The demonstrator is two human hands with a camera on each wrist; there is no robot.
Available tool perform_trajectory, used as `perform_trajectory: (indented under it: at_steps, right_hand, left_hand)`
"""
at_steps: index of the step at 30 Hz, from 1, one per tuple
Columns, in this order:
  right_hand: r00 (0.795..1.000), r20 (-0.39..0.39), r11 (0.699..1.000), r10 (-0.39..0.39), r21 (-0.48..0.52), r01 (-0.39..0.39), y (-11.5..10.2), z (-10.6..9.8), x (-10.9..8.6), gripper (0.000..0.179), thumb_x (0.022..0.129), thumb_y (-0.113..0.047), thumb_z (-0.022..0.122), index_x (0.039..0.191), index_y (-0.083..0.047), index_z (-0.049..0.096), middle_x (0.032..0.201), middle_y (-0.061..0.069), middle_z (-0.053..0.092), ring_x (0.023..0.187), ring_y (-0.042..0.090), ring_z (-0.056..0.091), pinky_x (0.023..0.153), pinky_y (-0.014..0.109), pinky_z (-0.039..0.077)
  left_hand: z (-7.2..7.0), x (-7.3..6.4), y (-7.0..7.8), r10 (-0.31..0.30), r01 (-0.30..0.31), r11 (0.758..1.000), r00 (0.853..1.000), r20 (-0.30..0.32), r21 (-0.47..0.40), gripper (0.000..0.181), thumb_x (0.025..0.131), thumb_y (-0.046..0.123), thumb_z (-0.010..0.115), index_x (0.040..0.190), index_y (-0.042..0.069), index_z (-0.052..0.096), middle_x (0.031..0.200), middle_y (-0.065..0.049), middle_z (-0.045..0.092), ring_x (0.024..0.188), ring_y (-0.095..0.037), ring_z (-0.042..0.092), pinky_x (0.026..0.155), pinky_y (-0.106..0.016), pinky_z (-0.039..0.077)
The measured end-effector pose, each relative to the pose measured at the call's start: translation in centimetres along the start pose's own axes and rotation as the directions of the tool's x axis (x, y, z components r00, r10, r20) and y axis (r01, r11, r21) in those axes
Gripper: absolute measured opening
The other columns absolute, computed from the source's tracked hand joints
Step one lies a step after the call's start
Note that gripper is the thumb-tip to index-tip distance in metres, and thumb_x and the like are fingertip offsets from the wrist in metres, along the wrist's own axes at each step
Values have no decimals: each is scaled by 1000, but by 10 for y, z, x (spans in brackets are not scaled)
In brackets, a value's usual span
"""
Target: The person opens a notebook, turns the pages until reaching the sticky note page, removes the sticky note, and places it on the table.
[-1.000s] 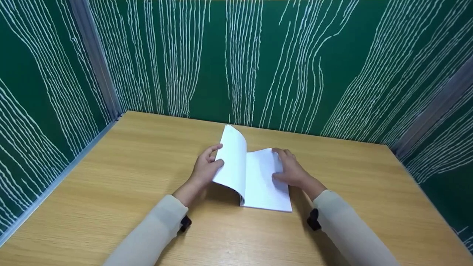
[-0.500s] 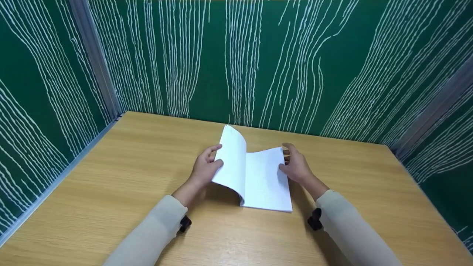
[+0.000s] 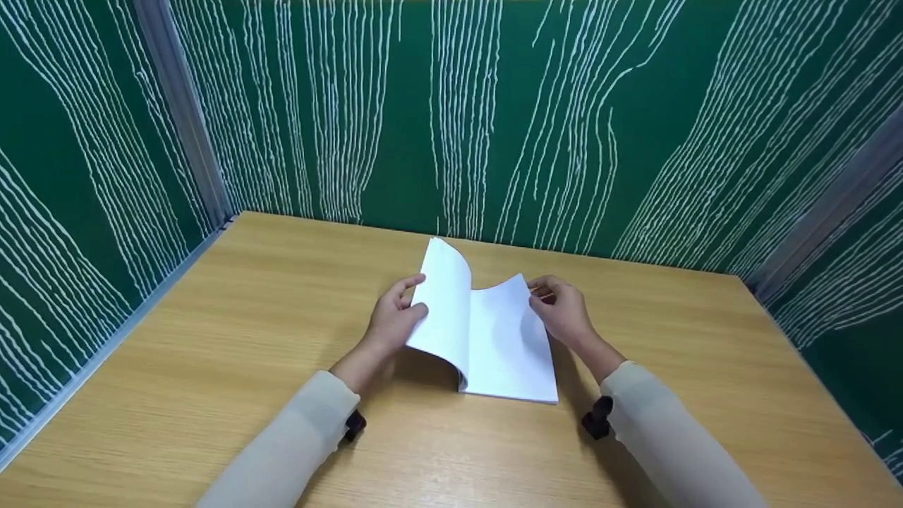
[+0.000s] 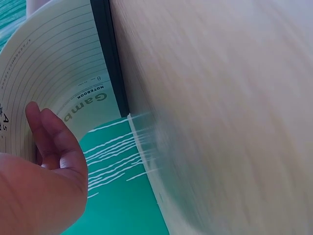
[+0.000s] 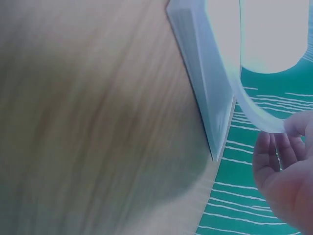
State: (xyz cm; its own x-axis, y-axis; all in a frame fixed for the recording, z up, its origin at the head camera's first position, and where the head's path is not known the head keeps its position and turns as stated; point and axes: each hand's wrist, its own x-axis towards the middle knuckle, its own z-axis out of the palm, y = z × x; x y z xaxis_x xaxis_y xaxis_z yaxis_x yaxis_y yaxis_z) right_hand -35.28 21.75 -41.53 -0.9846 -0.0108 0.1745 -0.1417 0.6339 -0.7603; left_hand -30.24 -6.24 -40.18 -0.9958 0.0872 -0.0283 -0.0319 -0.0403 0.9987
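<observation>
An open notebook [image 3: 504, 353] with white pages lies at the middle of the table. My left hand [image 3: 395, 317] grips its raised left part [image 3: 444, 303], thumb on the page side and fingers behind. The left wrist view shows the cover [image 4: 58, 63] from outside, lined and printed "NOTEBOOK", bent in a curve beside a black spine [image 4: 108, 54]. At the far right edge, my right hand [image 3: 562, 307] pinches a page [image 3: 515, 293] whose far corner curls up. That lifted page [image 5: 257, 115] arcs above the thick page stack [image 5: 208, 73] in the right wrist view.
The wooden table [image 3: 247, 317] spreads around the notebook. Green walls [image 3: 395, 106] with white wavy lines stand behind and at both sides, with grey posts [image 3: 187, 113] at the corners. Dark wrist devices [image 3: 598, 418] sit under both sleeves.
My right hand slid off the page face to its right edge, then closed its fingers there. The right page's far corner has bent up and inward. My left hand has stayed put.
</observation>
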Motion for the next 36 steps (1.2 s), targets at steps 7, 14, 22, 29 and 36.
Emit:
perform_trajectory:
  at_steps: [7, 14, 22, 29, 36]
  right_hand:
    - [994, 109, 999, -19, 42, 15, -12, 5, -5, 21, 89, -21, 45, 106, -16, 56, 100, 4, 54, 82, 22, 52, 65, 29, 47]
    - [971, 239, 1000, -7, 28, 0, -30, 11, -11, 24, 88, -20, 46, 110, -23, 55, 104, 3, 53, 83, 24, 55, 58, 34, 51]
    - [943, 321, 995, -85, -29, 99, -45, 20, -18, 27, 82, -17, 54, 107, -25, 56, 108, 4, 55, 75, 26, 61, 56, 36, 51]
    - [924, 357, 988, -138, -18, 154, -51, 24, -22, 30, 80, -17, 58, 109, -25, 56, 117, -2, 53, 78, 24, 62, 60, 30, 50]
    - [899, 385, 962, -209, -84, 260, -56, 26, -27, 34, 80, -22, 58, 111, -36, 55, 118, -10, 51, 88, 14, 58, 75, 31, 49]
  left_hand:
    - [-1, 0, -1, 29, -29, 1000, 1000, -4, 5, 47, 81, 11, 50, 125, 25, 43, 95, -10, 62, 76, -22, 63, 64, -32, 50]
    - [-2, 0, -1, 22, -22, 999, 1000, -10, 31, 45, 82, 13, 50, 124, 28, 43, 95, -8, 63, 77, -21, 63, 65, -31, 50]
    - [-1, -2, -1, 14, -14, 999, 1000, -9, 45, 45, 83, 17, 50, 124, 31, 42, 92, -6, 61, 80, -20, 62, 67, -29, 49]
    - [0, -2, -2, 7, -6, 998, 1000, -24, 59, 43, 82, 19, 51, 122, 33, 43, 81, -7, 56, 77, -20, 59, 65, -28, 48]
    - [-1, -1, -2, 0, 0, 1000, 1000, 1, 18, 44, 82, 18, 51, 122, 31, 43, 98, -5, 62, 84, -19, 62, 69, -31, 50]
